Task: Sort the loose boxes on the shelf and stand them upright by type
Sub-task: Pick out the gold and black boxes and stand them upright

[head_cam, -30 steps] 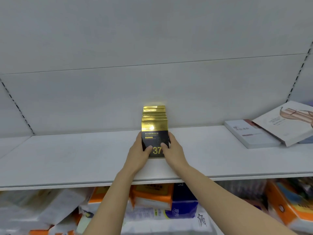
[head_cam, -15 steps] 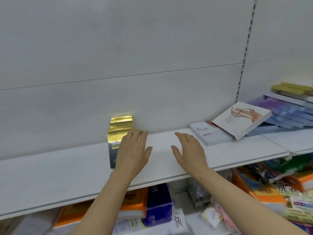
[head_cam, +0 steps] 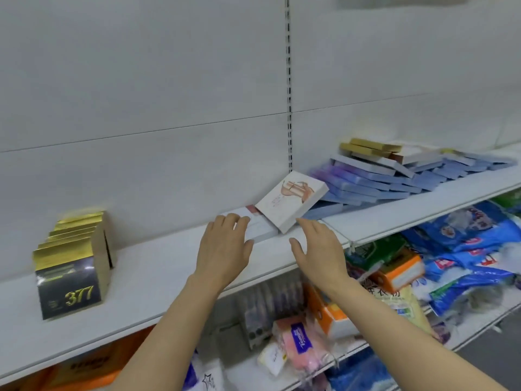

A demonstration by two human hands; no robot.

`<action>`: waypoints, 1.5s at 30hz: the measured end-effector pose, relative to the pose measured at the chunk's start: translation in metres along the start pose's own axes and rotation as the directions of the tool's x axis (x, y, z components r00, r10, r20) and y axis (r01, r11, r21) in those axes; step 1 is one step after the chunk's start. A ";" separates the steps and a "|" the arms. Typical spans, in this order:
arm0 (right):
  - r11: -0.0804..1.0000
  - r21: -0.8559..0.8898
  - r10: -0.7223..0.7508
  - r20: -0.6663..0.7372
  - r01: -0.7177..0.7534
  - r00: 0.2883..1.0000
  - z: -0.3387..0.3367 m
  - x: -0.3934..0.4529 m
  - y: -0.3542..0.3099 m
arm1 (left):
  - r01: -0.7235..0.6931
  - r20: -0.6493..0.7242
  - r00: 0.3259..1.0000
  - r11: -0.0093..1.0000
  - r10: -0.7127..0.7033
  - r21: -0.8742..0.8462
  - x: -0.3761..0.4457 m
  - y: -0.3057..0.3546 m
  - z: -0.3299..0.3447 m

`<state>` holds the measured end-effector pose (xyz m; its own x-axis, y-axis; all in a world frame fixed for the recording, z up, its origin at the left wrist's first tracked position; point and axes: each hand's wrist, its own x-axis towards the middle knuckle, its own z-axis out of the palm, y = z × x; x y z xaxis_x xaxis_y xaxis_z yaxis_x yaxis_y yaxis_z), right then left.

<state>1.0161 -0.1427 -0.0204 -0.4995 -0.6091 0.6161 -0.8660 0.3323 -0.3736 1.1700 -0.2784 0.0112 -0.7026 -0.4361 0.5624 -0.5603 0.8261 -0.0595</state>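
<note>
Your left hand [head_cam: 225,249] and right hand [head_cam: 318,249], fingers spread and holding nothing, close on two white boxes: one flat [head_cam: 260,228] on the shelf [head_cam: 158,272], one tilted [head_cam: 291,200] across it. They look light, stiff and glossy; grip them by their side edges.

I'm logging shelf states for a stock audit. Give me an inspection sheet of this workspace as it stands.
Surface: white shelf.
Job's things: gold-topped boxes upright in a row; white illustrated box tilted on flat white box; blue boxes piled loosely.
Clutter: gold boxes lying atop the pile.
Grippers: left hand and right hand open, empty.
Cables: nothing seen.
Surroundings: packaged goods on lower shelf.
</note>
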 end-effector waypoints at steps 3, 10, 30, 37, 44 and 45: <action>0.998 -0.054 0.017 -0.027 -0.019 0.999 -0.026 0.007 0.055 | -0.032 -0.001 0.999 0.999 0.032 -0.042 0.029 0.051 0.015; 0.988 -0.146 0.029 -0.068 -0.039 0.997 -0.075 0.025 0.175 | -0.095 -0.017 0.996 0.987 0.093 -0.127 0.102 0.166 0.047; 0.979 -0.192 0.019 -0.254 -0.069 0.967 -0.089 0.144 0.359 | 0.338 0.226 0.940 0.806 -0.257 -0.487 0.348 0.272 0.129; 0.993 -0.119 -0.010 -0.253 -0.021 0.967 -0.076 0.200 0.387 | 0.586 0.365 0.811 0.642 -0.458 -0.496 0.393 0.283 0.152; 0.998 -0.041 0.040 -0.101 -0.044 0.994 -0.076 0.273 0.385 | 0.670 0.455 0.733 0.421 -0.506 -0.611 0.408 0.295 0.151; 0.994 -0.078 0.079 -0.039 -0.082 0.996 -0.077 0.287 0.383 | 0.675 0.456 0.723 0.392 -0.519 -0.625 0.409 0.297 0.150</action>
<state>0.5393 -0.1350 0.0664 -0.5668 -0.5521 0.6115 -0.8214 0.4359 -0.3678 0.6508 -0.2647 0.1002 -0.4173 -0.9066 0.0619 -0.4196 0.2527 0.8718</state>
